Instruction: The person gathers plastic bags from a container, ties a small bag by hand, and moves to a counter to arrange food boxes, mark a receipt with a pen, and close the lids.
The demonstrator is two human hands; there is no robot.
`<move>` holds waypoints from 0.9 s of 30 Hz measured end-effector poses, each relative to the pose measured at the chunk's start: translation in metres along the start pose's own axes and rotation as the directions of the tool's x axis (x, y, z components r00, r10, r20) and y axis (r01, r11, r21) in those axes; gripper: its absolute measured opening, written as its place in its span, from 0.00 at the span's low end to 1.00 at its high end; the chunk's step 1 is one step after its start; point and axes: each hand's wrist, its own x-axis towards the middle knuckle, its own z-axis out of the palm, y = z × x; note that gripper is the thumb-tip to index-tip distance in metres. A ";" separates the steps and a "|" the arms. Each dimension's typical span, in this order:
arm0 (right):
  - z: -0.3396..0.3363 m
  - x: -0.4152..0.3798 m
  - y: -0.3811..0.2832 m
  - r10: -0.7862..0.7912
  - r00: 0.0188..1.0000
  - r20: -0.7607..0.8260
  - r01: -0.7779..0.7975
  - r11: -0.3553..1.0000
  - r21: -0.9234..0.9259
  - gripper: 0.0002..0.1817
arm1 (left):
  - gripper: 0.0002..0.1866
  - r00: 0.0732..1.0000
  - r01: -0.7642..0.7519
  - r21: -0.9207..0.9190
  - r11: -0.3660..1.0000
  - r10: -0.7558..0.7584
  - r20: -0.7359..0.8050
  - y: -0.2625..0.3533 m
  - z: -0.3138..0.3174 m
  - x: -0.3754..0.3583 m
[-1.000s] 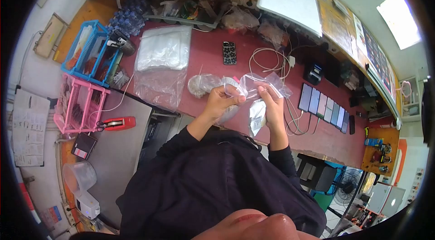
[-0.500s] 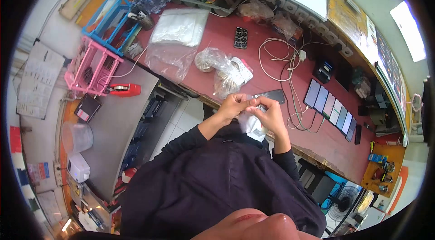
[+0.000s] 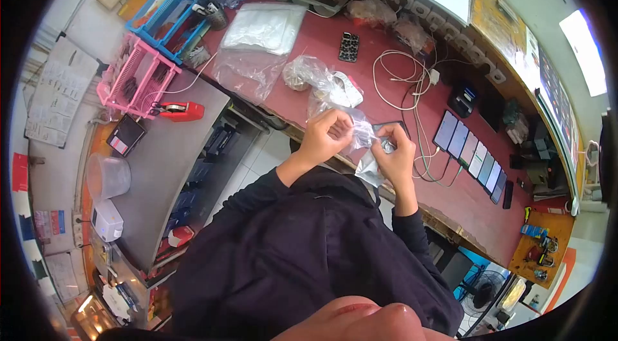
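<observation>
Over the front edge of the red worktop (image 3: 473, 225), my left hand (image 3: 325, 138) pinches a crinkled clear plastic bag (image 3: 362, 133). My right hand (image 3: 394, 153), a little to its right, has thumb and finger closed on the other side of that bag. A silvery-white packet (image 3: 369, 170) hangs below, between the hands and against the right one. Just beyond my hands lie more clear bags (image 3: 306, 74) and a white roll-like item (image 3: 347, 90). A dark phone (image 3: 400, 127) is partly hidden behind my right hand.
A row of phones (image 3: 476, 157) lies to the right, beside white cables (image 3: 386, 77) and a black device (image 3: 462, 99). A patterned phone case (image 3: 349, 47) and plastic sheets (image 3: 262, 28) lie farther back. Pink (image 3: 138, 77) and blue baskets (image 3: 164, 16) and a red tape dispenser (image 3: 181, 111) stand left.
My hands, close together before, have moved apart, and the clear bag now stretches between them. The silvery packet shows more openly below. The whole view has shifted slightly.
</observation>
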 end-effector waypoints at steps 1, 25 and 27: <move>-0.001 -0.002 -0.001 0.003 1.000 -0.005 -0.003 1.000 -0.003 0.09 | 0.09 1.000 0.000 -0.003 1.000 0.000 0.005 0.003 0.000 0.000; -0.007 -0.025 -0.034 -0.022 0.997 0.072 0.006 0.974 0.225 0.18 | 0.16 0.811 -0.320 0.064 0.945 0.238 0.534 0.007 -0.022 -0.007; -0.009 -0.026 -0.036 0.044 0.983 0.178 -0.072 0.985 0.158 0.20 | 0.19 0.728 -0.307 0.148 0.940 0.132 0.673 0.003 -0.026 -0.007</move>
